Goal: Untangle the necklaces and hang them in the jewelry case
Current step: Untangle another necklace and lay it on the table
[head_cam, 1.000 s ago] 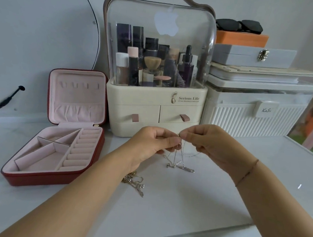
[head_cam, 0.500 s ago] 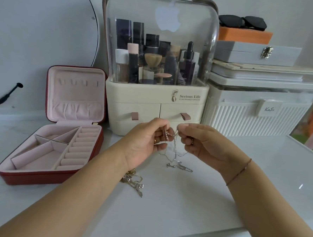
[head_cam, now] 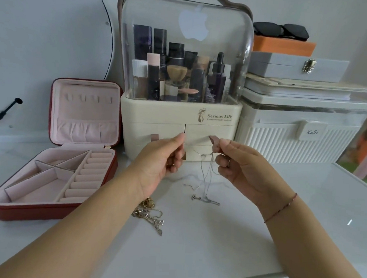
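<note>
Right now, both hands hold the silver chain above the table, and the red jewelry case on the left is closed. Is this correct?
Not quite. The head view shows the red jewelry case open, lid upright, pink trays exposed. The rest holds: left hand and right hand both pinch the silver chain above the table.

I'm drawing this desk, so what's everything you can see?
jewelry case: one, red with pink lining, open, left
silver necklaces: one tangle, silver, held up, middle
gold necklaces: one pile, gold, lying front middle
cosmetics organizer: one, cream, clear lid, middle back
ribbed box: one, white, right back
grey box: one, grey, above ribbed box
sunglasses: one pair, black, top of right stack
table: one, white, underneath
left hand: one, pinching silver necklaces
right hand: one, pinching silver necklaces
</note>
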A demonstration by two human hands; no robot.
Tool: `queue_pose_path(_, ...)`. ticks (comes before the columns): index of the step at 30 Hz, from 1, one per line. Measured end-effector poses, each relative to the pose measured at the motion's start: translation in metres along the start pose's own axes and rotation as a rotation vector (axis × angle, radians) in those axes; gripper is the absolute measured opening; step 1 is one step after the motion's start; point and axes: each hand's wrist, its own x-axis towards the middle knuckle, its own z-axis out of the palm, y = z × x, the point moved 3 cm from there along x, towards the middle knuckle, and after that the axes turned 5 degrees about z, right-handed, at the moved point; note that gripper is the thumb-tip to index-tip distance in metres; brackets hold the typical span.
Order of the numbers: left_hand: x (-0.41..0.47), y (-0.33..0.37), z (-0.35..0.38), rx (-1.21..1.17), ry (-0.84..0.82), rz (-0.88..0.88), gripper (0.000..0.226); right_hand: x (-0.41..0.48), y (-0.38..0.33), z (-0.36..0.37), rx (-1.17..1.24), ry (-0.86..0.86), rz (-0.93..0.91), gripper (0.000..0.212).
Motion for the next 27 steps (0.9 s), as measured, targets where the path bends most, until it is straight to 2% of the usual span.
queue_pose_path(2,-0.002,-0.002,0.002,0.195,0.002,0.030,0.028,0.000,-0.002,0.001,-0.009,-0.011,-0.034,0.030)
queue_pose_path(4,-0.005,-0.005,0.005,0.277,-0.010,0.042,0.024,0.000,-0.002,0.002,-0.035,-0.027,-0.052,0.026)
queue_pose_path(9,-0.007,-0.003,0.010,0.332,-0.069,0.080,0.019,0.001,-0.001,0.004,-0.066,-0.073,-0.070,0.030)
queue_pose_path(13,-0.014,-0.002,0.017,0.365,-0.141,0.058,0.021,0.000,-0.001,0.007,-0.104,-0.118,-0.074,0.017)
queue_pose_path(23,-0.017,0.001,0.021,0.386,-0.135,-0.001,0.019,-0.002,-0.002,0.011,-0.115,-0.146,-0.059,0.017)
queue_pose_path(27,-0.014,-0.001,0.017,0.324,-0.128,-0.012,0.010,-0.001,-0.002,0.007,-0.074,-0.102,-0.056,0.014)
